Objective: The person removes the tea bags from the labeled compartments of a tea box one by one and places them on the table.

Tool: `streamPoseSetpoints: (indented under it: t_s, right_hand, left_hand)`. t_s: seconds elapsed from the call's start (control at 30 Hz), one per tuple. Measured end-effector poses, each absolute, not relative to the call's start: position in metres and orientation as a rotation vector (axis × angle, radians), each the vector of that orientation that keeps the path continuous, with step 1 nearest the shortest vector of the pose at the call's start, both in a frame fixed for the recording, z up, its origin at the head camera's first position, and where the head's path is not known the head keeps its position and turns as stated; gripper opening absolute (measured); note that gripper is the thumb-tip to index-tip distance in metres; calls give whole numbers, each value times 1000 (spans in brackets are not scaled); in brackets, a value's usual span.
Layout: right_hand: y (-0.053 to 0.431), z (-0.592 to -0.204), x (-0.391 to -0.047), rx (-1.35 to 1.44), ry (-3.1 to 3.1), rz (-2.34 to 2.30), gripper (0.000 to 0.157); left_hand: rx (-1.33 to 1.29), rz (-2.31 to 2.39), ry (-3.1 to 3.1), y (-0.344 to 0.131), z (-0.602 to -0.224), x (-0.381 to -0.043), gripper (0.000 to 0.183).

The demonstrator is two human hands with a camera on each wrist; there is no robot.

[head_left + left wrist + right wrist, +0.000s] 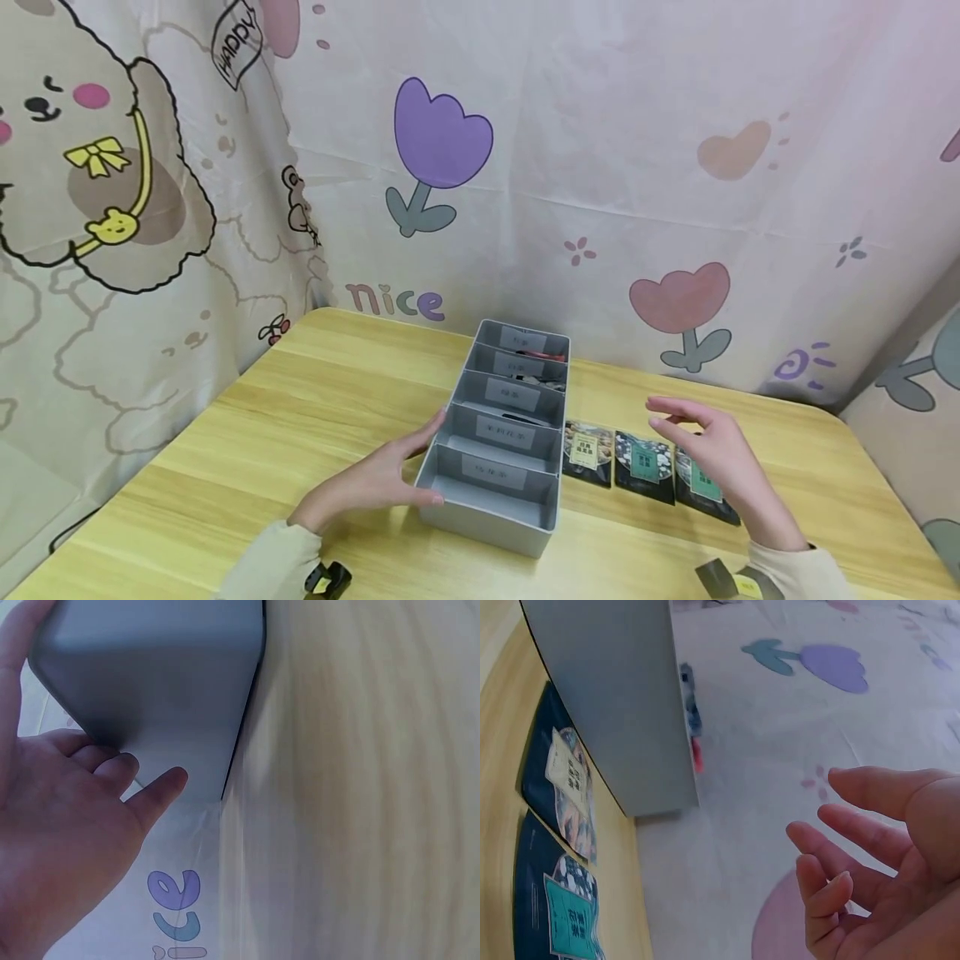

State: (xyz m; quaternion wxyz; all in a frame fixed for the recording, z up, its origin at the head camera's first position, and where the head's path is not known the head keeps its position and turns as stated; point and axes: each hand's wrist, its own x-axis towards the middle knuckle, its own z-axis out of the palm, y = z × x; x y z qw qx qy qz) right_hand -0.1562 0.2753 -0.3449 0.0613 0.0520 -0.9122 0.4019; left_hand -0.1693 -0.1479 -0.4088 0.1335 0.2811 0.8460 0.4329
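A long grey box [491, 527] with a row of labelled compartments stands on the table. My left hand [375, 475] is at its near left side, fingers spread along the wall and thumb at the front corner. In the left wrist view the left hand [67, 817] touches the grey box [165, 712] with loosely bent fingers. My right hand [712, 442] is raised, empty, over the right-hand end of a row of three dark printed packets. One packet [588, 452] has a yellow label; the middle packet [643, 467] and right packet [708, 492] have teal ones, the right one partly hidden by my hand.
The far compartments hold a red item [542, 356] and some small dark and pale items [540, 382]; a dark-edged flat piece [517, 418] lies in the middle one. The two nearest show bare floors. A printed curtain [555, 167] hangs behind the wooden table [322, 392].
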Motion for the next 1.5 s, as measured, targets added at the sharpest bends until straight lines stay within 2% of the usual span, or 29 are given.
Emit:
streamPoseSetpoints:
  t_s: [0.2,0.47,0.77,1.13,1.5]
  right_hand:
    - [258,-343,-170,226,-2804,1182,43]
    - [231,-334,-188,463,-2812,1075,35]
    - [198,-343,-206,534,-2831,1143,35]
    - [176,-361,-207,513,-2783,1227,35]
    - [169,-372,-203,674,-2902,1138,31]
  left_hand:
    - [810,1256,2447,-148,-411,-168,108]
    - [845,1253,2458,-148,-410,-169,108]
    - [862,1258,2452,-148,-411,-170,107]
    - [865,1257,2456,-148,-410,-170,107]
    - [865,1262,2447,-148,-411,-170,107]
